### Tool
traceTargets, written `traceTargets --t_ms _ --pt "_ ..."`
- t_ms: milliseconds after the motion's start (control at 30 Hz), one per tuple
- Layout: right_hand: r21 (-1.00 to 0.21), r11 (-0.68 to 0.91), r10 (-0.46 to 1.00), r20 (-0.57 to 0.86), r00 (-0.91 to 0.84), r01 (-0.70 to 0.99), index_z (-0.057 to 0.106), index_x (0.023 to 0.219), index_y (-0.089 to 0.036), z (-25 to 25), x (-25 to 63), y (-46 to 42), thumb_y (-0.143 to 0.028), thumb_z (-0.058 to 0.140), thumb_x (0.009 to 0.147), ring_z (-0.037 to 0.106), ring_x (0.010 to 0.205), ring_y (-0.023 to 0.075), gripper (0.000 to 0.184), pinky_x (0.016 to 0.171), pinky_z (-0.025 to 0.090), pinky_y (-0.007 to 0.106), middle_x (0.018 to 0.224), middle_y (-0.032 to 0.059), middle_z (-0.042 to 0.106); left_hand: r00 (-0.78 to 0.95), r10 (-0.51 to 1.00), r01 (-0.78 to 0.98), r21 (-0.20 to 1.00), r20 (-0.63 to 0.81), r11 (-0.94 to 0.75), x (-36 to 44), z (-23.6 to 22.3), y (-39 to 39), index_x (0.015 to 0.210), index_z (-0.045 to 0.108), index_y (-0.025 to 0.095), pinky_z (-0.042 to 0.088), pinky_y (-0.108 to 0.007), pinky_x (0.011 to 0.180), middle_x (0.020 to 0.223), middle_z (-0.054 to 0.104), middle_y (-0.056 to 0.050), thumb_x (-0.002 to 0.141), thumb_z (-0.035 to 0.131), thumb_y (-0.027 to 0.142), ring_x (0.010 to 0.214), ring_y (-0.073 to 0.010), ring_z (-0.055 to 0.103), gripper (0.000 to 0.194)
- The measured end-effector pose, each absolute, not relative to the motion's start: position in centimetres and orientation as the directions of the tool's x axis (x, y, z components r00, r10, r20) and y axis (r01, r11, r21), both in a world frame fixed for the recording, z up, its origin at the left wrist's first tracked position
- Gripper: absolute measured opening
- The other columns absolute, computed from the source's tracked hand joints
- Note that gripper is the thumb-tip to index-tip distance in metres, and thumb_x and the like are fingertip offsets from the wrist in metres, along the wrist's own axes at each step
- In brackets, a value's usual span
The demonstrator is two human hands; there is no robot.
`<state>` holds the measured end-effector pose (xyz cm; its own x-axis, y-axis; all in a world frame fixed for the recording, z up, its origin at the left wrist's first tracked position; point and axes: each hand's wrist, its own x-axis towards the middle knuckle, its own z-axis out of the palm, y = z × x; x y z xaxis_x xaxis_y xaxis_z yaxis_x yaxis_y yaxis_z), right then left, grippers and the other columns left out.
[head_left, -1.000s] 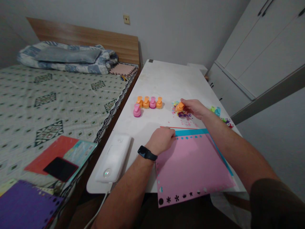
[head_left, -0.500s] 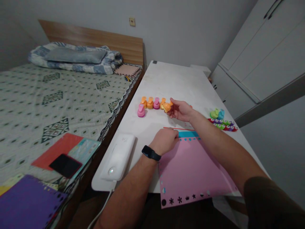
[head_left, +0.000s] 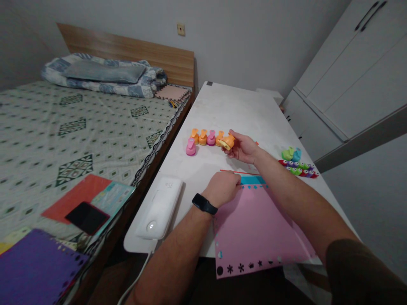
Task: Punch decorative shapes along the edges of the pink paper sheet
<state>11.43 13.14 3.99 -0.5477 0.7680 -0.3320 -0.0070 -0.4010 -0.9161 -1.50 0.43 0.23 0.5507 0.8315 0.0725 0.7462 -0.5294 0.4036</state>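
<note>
An orange paper punch (head_left: 227,142) is gripped between the fingers and thumb of the right hand (head_left: 243,147), held just above the white tabletop (head_left: 235,106) at the right end of a row of small punches. That row is made up of three orange punches (head_left: 203,136) and a pink punch (head_left: 211,137), with a second pink punch (head_left: 190,147) set just in front of its left end. The left hand (head_left: 222,187), with a black wristband (head_left: 204,204) on its wrist, is closed in a loose fist and pressed on the top left corner of a pink paper sheet (head_left: 254,228), whose near edge is punched with small shapes and overhangs the tabletop. A blue sheet (head_left: 252,179) and a thin red edge are seen beneath the pink one. Green and blue punches (head_left: 291,153) sit near the right edge, beside a line of coloured pieces (head_left: 299,168). A white device (head_left: 160,207) lies left of the left hand. A bed (head_left: 79,127) stands alongside the tabletop.
</note>
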Motion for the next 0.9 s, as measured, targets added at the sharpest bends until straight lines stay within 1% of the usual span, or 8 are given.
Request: traceTargets --t_ms 67,133,200,267,400,600,800,900 --pt "-0.960 -0.246 0.826 -0.278 -0.491 0.130 0.061 0.089 -0.017 2.9 10.2 13.5 -0.055 0.054 0.096 0.057 0.059 0.0133 0.040 0.050 0.048 0.022 0.075 0.0058 0.066 0.552 0.831 0.745 0.401 0.078 -0.533 -1.5 0.3 0.4 0.089 0.071 0.019 0.051 -0.034 0.080 0.091 0.073 -0.009 0.095 0.058 0.034 0.087 -0.0238 0.068 0.021" --pt "-0.950 -0.065 0.888 -0.194 -0.417 0.305 0.061 0.089 -0.018 1.8 8.7 13.7 -0.053 0.066 0.090 0.059 0.061 0.0131 0.036 0.050 0.047 0.021 0.077 0.0051 0.067 0.553 0.829 0.747 0.394 0.081 -0.536 -1.4 0.4 0.3 0.088 0.072 0.019 0.051 -0.034 0.079 0.090 0.073 -0.010 0.095 0.056 0.033 0.086 -0.0243 0.069 0.022" --pt "-0.895 0.069 0.915 -0.120 -0.386 0.440 0.061 0.090 -0.019 1.0 7.1 14.0 -0.054 0.068 0.089 0.059 0.061 0.0126 0.036 0.050 0.045 0.021 0.077 0.0043 0.068 0.552 0.830 0.749 0.392 0.077 -0.534 -1.4 0.5 0.3 0.088 0.072 0.019 0.052 -0.035 0.080 0.090 0.074 -0.010 0.095 0.055 0.033 0.087 -0.0245 0.069 0.023" --pt "-0.843 0.127 0.921 -0.095 -0.377 0.523 0.062 0.090 -0.019 0.6 5.6 14.4 -0.055 0.065 0.091 0.059 0.059 0.0122 0.036 0.052 0.044 0.022 0.075 0.0033 0.068 0.550 0.832 0.749 0.400 0.070 -0.529 -1.4 0.5 0.3 0.088 0.073 0.019 0.052 -0.035 0.082 0.092 0.075 -0.010 0.095 0.055 0.032 0.089 -0.0244 0.070 0.023" --pt "-0.775 0.144 0.934 -0.099 -0.343 0.616 0.065 0.088 -0.019 0.3 3.3 15.1 -0.053 0.059 0.096 0.058 0.055 0.0118 0.036 0.056 0.043 0.024 0.072 0.0027 0.069 0.537 0.841 0.750 0.418 0.068 -0.513 -1.5 0.5 0.3 0.091 0.074 0.018 0.053 -0.036 0.084 0.095 0.075 -0.011 0.094 0.056 0.029 0.091 -0.0244 0.070 0.021" --pt "-0.693 0.159 0.948 -0.093 -0.306 0.703 0.068 0.073 -0.018 0.5 2.6 15.2 -0.054 0.056 0.096 0.059 0.057 0.0137 0.044 0.059 0.041 0.025 0.059 0.0025 0.065 0.540 0.838 0.754 0.400 0.074 -0.521 -1.4 0.4 0.3 0.092 0.073 0.017 0.054 -0.037 0.085 0.095 0.075 -0.011 0.093 0.053 0.026 0.090 -0.0244 0.070 0.022" --pt "-0.733 0.132 0.939 -0.124 -0.322 0.667 0.068 0.077 -0.019 0.4 2.6 14.8 -0.043 0.062 0.092 0.062 0.061 0.0155 0.029 0.063 0.046 0.027 0.063 0.0026 0.067 0.556 0.826 0.746 0.385 0.092 -0.544 -1.5 0.5 0.3 0.091 0.073 0.017 0.054 -0.036 0.081 0.094 0.075 -0.011 0.093 0.051 0.024 0.088 -0.0244 0.070 0.023" --pt "-0.824 0.075 0.903 -0.183 -0.390 0.561 0.067 0.077 -0.020 0.6 2.8 14.5 -0.041 0.066 0.090 0.063 0.066 0.0171 0.025 0.064 0.047 0.028 0.064 0.0031 0.067 0.558 0.824 0.745 0.379 0.094 -0.548 -1.5 0.5 0.3 0.090 0.073 0.017 0.054 -0.036 0.079 0.094 0.075 -0.011 0.093 0.053 0.025 0.087 -0.0249 0.070 0.021"
